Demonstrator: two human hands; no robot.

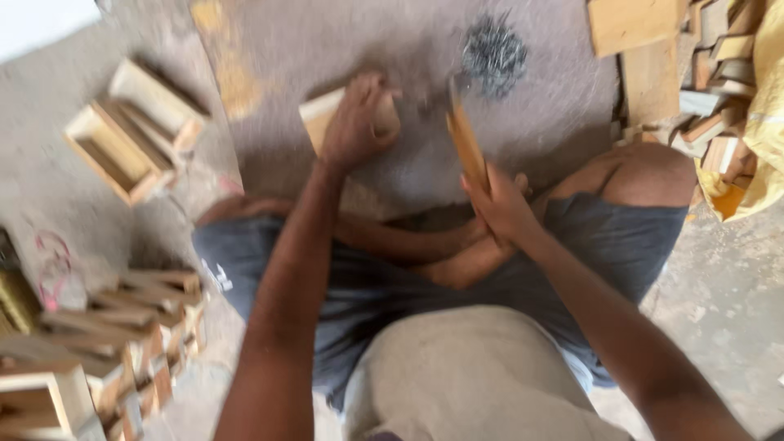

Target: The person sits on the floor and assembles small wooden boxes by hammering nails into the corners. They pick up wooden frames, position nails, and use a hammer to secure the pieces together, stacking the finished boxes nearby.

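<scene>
I sit cross-legged on a concrete floor. My left hand (353,122) rests on top of a small pale wooden block (320,113) lying on the floor ahead of my knees, fingers curled over it. My right hand (500,204) grips the wooden handle of a hammer (465,140), which points up and away from me; its head is blurred. The hammer is to the right of the block, apart from it. A dark heap of small nails (493,52) lies on the floor beyond the hammer.
Two open wooden box frames (131,131) lie at the far left. Stacked wooden pieces and frames (98,343) fill the near left. Planks and offcuts (702,73) pile up at the top right beside a yellow sack (768,122).
</scene>
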